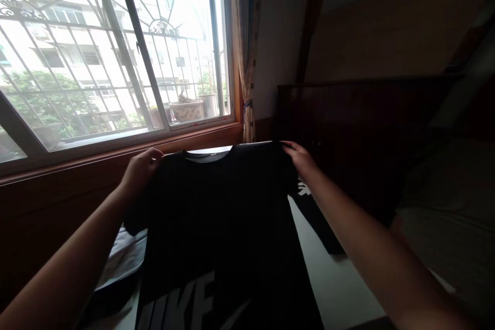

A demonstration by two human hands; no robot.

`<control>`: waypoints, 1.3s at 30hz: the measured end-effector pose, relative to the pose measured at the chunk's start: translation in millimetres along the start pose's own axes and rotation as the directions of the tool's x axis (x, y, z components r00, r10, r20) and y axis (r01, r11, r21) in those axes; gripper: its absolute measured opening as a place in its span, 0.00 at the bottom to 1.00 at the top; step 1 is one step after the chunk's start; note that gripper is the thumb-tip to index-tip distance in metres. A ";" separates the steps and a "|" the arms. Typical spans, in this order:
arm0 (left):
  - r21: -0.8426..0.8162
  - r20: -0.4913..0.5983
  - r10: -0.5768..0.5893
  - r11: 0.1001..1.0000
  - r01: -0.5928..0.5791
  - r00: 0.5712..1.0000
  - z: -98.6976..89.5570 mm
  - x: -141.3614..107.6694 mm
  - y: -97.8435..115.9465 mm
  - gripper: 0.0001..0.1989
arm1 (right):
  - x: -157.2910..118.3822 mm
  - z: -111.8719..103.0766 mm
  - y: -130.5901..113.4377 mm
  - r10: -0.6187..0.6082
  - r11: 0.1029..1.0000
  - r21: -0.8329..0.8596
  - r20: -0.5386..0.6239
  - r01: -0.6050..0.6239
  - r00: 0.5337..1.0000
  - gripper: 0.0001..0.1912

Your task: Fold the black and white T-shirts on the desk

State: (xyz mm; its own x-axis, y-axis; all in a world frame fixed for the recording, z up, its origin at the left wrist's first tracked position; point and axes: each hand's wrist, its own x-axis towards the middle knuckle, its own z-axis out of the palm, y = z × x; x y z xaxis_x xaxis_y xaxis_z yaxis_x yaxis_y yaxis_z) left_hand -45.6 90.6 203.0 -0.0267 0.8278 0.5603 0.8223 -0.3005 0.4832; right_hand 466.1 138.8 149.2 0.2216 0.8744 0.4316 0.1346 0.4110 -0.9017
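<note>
A black T-shirt [228, 216] with large grey lettering and a swoosh low on its front is stretched between my two hands. Its round neckline faces the window. My left hand [142, 167] pinches the left shoulder, and my right hand [299, 157] pinches the right one. Both sleeves hang down beside the body of the shirt. Under it lies a pale surface [332, 278], partly covered. Another dark garment with a white print [304, 187] shows beneath my right forearm. Left of the shirt lies a shiny, light-coloured item [126, 255], its kind unclear.
A large sliding window [170, 41] with outside bars fills the upper left, above a wooden sill [193, 136]. A tied curtain [247, 62] hangs at its right edge. Dark wooden furniture [348, 129] stands to the right. Greyish cloth [448, 221] lies at the far right in shadow.
</note>
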 end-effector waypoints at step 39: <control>0.403 0.504 -0.193 0.915 -0.032 0.842 239.2 -62.7 -78.5 0.35 | -50.6 72.0 170.1 0.410 0.258 -0.966 0.135 0.028 0.902 0.33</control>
State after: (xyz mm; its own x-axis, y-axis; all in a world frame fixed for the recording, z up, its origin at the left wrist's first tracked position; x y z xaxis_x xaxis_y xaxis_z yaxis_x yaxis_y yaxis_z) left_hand 27.5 175.6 -31.0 0.1055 0.9936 0.0396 0.9820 -0.1103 0.1532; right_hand 408.3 183.0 -27.9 0.1242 0.9921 0.0162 0.9737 -0.1187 -0.1947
